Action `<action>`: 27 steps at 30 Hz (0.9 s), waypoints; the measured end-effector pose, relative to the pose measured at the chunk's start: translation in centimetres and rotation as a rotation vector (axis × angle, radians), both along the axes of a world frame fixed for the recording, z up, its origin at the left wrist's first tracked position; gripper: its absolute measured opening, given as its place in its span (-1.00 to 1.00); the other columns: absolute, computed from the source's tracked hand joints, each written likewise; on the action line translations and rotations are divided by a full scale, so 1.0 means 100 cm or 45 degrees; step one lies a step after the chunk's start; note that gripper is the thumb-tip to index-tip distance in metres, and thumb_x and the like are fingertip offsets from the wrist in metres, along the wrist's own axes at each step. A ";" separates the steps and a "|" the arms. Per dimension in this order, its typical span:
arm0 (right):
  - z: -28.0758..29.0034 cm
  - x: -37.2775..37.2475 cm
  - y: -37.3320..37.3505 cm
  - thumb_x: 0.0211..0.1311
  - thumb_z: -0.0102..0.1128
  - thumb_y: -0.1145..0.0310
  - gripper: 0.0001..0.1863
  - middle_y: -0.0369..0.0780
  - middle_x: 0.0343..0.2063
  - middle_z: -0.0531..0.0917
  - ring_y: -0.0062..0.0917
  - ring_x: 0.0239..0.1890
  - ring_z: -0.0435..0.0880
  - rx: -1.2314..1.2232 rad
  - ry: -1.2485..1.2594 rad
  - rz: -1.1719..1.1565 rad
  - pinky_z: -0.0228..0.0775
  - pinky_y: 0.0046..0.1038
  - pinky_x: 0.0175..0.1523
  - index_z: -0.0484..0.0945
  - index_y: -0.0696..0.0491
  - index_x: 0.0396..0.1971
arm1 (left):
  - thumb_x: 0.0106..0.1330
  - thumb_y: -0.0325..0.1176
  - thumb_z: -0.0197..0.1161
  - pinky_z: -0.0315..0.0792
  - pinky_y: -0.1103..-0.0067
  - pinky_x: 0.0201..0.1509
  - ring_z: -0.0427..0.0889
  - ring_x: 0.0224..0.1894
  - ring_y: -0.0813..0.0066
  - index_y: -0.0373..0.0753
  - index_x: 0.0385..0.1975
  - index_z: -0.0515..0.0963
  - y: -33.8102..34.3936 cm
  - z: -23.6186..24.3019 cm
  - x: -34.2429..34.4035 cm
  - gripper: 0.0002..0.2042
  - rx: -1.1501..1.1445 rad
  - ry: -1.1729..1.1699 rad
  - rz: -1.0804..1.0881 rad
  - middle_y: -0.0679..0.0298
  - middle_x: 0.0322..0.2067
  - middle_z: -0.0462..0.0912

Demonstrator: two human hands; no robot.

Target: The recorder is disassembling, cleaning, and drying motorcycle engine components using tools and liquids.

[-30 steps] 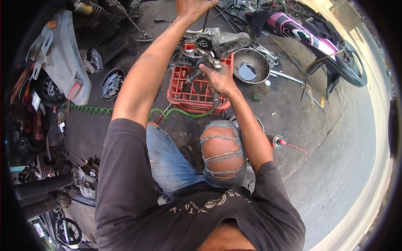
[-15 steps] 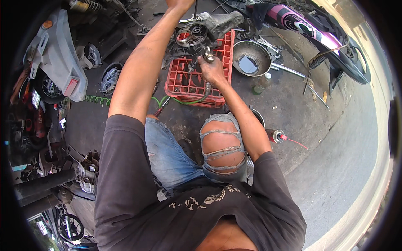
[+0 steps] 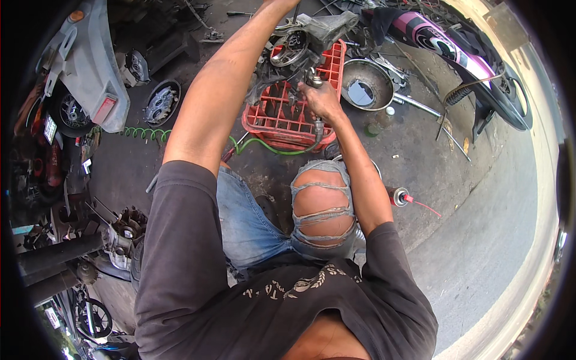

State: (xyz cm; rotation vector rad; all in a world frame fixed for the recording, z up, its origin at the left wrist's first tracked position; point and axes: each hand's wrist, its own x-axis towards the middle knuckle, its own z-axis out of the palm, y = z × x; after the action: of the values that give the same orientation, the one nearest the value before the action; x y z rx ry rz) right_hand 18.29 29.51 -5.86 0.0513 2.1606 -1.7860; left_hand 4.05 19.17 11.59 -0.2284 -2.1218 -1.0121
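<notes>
My right hand (image 3: 326,100) is closed round a metal air gun (image 3: 314,79), held over the red plastic crate (image 3: 282,135). A fitting under that hand joins the gun to a green hose (image 3: 267,144). At the top edge my left hand (image 3: 279,3) is mostly cut off, its fingers out of sight. Beside it a thin dark rod (image 3: 296,14) points down toward the engine casing (image 3: 333,25), which lies across the far part of the crate. A round opening with metal parts (image 3: 290,48) shows in the casing, just beyond the air gun.
Right of the crate sits a metal basin (image 3: 389,90) with dark liquid, near a metal tube (image 3: 418,104). A spray can (image 3: 398,196) with a red straw lies by my right elbow. Pink-and-black bodywork (image 3: 432,37) is far right; a grey fender (image 3: 90,66) and engine covers (image 3: 162,103) are left.
The crate, casing and both hands appear slightly farther right as the view shifts. My right hand keeps hold of the air gun, and the green hose hangs in a slightly different curve.
</notes>
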 end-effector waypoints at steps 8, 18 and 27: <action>-0.019 -0.003 -0.001 0.29 0.11 0.15 -0.61 -0.22 -0.81 0.47 -0.50 -0.83 0.43 0.092 0.220 -0.108 0.25 -0.32 -0.65 0.50 0.15 -0.61 | -0.09 -0.35 0.54 0.53 0.36 -0.26 0.72 -0.33 0.12 -0.42 -0.41 0.60 -0.003 0.000 0.008 -0.68 0.034 0.036 0.026 -0.06 -0.45 0.68; -0.007 -0.008 -0.005 0.26 0.15 0.20 -0.64 -0.15 -0.74 0.56 -0.42 -0.63 0.54 0.210 0.426 -0.226 0.35 -0.28 -0.37 0.51 0.20 -0.58 | -0.08 -0.28 0.54 0.45 0.41 -0.38 0.58 -0.55 0.29 -0.38 -0.46 0.56 -0.020 -0.013 0.044 -0.66 0.154 0.205 -0.057 0.08 -0.58 0.62; -0.002 0.001 -0.021 0.25 0.20 0.27 -0.71 -0.28 -0.76 0.48 -0.67 -0.65 0.36 -0.097 0.527 -0.029 0.24 -0.43 -0.51 0.51 0.17 -0.56 | -0.07 -0.27 0.54 0.48 0.39 -0.36 0.68 -0.46 0.20 -0.46 -0.46 0.56 -0.029 -0.016 0.047 -0.62 0.009 0.172 0.163 -0.06 -0.53 0.64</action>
State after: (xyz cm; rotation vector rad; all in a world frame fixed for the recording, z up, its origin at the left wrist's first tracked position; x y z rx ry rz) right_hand 18.36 27.44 -6.10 -0.3422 2.3639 -2.0351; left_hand 8.76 16.28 10.01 -0.1508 -1.9840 -0.9037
